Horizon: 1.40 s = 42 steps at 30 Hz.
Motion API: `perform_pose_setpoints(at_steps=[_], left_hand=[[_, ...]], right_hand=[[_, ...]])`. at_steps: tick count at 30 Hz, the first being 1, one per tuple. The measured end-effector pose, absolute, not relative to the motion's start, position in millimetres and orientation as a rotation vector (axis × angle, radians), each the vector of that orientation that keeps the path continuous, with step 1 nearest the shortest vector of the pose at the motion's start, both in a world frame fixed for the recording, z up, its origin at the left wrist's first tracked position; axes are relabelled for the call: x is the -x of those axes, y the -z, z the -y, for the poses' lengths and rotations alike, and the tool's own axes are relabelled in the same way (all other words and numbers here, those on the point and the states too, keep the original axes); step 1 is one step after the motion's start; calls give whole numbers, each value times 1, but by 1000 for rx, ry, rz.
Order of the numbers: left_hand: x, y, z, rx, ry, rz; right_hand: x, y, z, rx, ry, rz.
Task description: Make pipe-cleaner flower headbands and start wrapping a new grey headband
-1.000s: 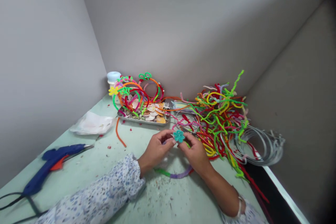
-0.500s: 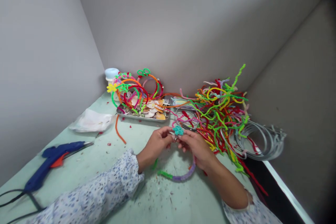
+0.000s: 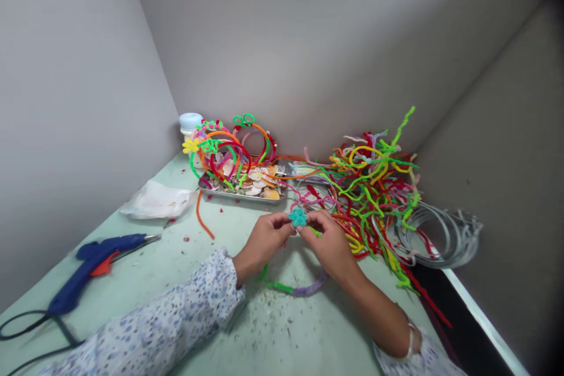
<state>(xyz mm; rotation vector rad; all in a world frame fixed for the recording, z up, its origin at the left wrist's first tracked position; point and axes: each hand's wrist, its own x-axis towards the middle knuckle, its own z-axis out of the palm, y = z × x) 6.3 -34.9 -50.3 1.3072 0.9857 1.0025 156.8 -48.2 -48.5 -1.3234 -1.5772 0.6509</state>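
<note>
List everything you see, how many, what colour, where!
flower: one, teal, centre
curved band: one, green and purple, below flower
glue gun: one, blue and orange, left
plastic bag: one, whitish, left
jar: one, white and blue, back left
tray: one, silver, back
shells: many, cream and orange, in tray
decorated hoops: several, multicoloured, over tray
fuzzy stems: many, multicoloured, mostly right
plain hoops: several, grey, right
table: one, pale green, underneath
walls: three, grey, around
sleeves: two, blue-spotted white, bottom
left grip: one, bare, flower's left
right grip: one, bare, flower's right
</note>
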Motion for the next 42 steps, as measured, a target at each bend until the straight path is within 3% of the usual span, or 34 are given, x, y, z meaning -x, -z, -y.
perform_pose_setpoints(at_steps=[16, 30, 38, 42], left_hand=[[-10, 48, 44, -1479, -1037, -1028], [-13, 37, 50, -1447, -1082, -960], [-12, 38, 50, -1284, -1075, -919], [-13, 35, 50, -1304, -1062, -939]], right_hand=[[-149, 53, 59, 1281, 8, 1750], [-144, 42, 64, 1384, -211, 1598], [-143, 42, 66, 1369, -69, 1655], [-143, 38, 66, 1397, -165, 1613]])
